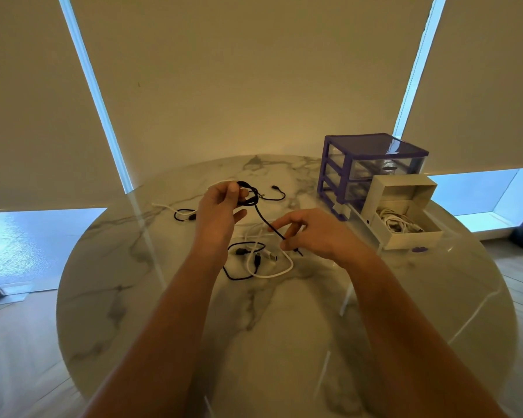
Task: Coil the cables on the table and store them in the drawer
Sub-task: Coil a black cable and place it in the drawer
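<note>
**Black cable half coiled between two hands above the counter**

The fingers of the left hand (221, 203) are curled, with the thumb pressed down, around a small coil of the black cable (248, 196), which is held raised above the counter (169, 297). From the coil the free length of the same cable is seen running down and to the right to the right hand (308, 233). There the cable is pinched between the thumb and forefinger near its end; the remaining fingers of that hand are loosely bent and spread, and nothing else is touched by them. The plug tip of the cable is seen poking out just below the right hand.

Directly beneath the hands, a white cable (272, 267) and a second black cable (239, 260) are left lying in a loose tangle on the marble top. Farther back, to the left of the left hand, another white lead (166, 207) and a short black lead (183, 214) are laid out, and a further short black lead (275, 196) is seen behind the coil.

At the right rear of the counter a purple drawer unit (372, 164) with clear drawers is placed. Its lowest drawer (363, 220) is pulled out toward the viewer. An open white box (405, 212) holding bundled white cables appears to be set in it, though that cannot be told for certain.
</note>
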`<state>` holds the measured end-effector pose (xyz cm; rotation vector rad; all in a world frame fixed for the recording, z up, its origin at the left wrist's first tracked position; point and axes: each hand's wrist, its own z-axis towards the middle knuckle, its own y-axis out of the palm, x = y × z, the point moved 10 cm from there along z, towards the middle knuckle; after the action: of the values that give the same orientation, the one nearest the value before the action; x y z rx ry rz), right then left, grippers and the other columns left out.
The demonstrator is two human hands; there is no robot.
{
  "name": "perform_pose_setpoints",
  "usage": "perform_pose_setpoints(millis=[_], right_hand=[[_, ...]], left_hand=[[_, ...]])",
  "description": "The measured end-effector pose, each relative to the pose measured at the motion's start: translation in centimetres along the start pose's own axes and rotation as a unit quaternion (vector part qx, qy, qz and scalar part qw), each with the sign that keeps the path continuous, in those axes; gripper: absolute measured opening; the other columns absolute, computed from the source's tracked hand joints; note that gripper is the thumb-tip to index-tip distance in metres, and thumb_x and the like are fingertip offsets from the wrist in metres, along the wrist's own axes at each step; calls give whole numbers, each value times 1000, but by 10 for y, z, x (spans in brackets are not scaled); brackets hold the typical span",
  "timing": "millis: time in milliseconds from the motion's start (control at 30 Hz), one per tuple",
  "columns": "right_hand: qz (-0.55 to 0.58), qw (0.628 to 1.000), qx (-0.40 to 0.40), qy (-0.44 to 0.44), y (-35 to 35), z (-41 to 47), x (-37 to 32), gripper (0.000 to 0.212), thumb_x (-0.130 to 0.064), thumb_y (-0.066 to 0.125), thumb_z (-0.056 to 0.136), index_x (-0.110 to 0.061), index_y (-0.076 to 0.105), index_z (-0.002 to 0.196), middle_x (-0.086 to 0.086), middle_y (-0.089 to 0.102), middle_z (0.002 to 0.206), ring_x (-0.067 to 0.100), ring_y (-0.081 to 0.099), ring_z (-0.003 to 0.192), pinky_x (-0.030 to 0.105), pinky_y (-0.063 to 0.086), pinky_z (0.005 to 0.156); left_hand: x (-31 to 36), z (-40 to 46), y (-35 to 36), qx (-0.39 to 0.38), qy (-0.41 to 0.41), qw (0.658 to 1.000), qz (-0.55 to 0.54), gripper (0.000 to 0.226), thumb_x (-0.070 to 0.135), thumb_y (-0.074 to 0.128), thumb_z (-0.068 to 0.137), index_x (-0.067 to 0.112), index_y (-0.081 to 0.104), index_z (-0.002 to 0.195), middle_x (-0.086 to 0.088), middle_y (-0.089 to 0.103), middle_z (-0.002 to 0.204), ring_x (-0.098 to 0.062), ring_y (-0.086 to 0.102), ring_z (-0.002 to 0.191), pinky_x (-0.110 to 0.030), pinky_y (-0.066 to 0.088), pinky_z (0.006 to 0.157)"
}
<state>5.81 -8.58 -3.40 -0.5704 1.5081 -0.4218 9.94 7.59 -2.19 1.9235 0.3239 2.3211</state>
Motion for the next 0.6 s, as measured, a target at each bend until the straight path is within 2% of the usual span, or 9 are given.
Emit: perform_pose_setpoints(millis=[100, 200, 300, 367, 467, 533, 600], right_hand=[[13, 1000, -14, -5, 3, -1, -3, 35, -2, 72, 81, -18, 69, 112, -2, 65, 81, 4, 54, 67, 1, 38, 48], [32, 999, -32, -2, 11, 1, -5, 40, 0, 73, 78, -17, 66, 114, -2, 68, 82, -1, 58, 61, 7, 43, 51], [112, 993, -32, 2, 15, 3, -5, 41, 1, 72, 79, -13, 62, 117, 7, 73, 89, 7, 57, 56, 15, 46, 49], [151, 988, -14, -5, 13, 3, -7, 38, -6, 72, 81, -13, 61, 117, 10, 74, 90, 12, 56, 56, 19, 48, 51], [161, 986, 28, -15, 8, 4, -10, 29, -24, 71, 85, -15, 63, 111, 6, 74, 83, 10, 55, 50, 20, 49, 50], [155, 987, 48, -20, 6, 5, -11, 25, -27, 69, 86, -14, 64, 108, 7, 73, 80, 10, 54, 47, 20, 48, 48], [140, 988, 59, -22, 5, 5, -11, 22, -25, 68, 88, -13, 65, 107, 7, 71, 76, 10, 54, 46, 21, 48, 48]], left_hand=[[0, 1, 5, -28, -2, 999, -21, 18, 17, 46, 101, 10, 59, 112, 2, 64, 87, -11, 64, 87, -17, 53, 68], [1, -2, 13, -69, 3, 997, -27, 22, 11, 42, 102, 13, 60, 114, 0, 61, 84, -9, 63, 82, -16, 54, 69], [-3, -4, 22, -106, -19, 994, -30, 27, 6, 39, 102, 14, 64, 110, -1, 60, 79, -11, 63, 82, -19, 54, 74], [-6, -6, 26, -117, -39, 991, -48, 28, 5, 40, 100, 13, 66, 106, -2, 59, 75, -14, 64, 81, -23, 54, 76], [-8, -8, 26, -104, -50, 991, -66, 18, 12, 52, 95, 9, 70, 99, -2, 58, 71, -17, 65, 82, -26, 55, 77], [-8, -8, 25, -93, -48, 993, -58, 17, 19, 63, 91, 6, 71, 98, 2, 65, 71, -15, 67, 82, -26, 55, 77], [-9, -8, 23, -83, -48, 994, -47, 23, 23, 68, 88, 6, 70, 103, 0, 72, 82, -11, 70, 83, -23, 55, 75]])
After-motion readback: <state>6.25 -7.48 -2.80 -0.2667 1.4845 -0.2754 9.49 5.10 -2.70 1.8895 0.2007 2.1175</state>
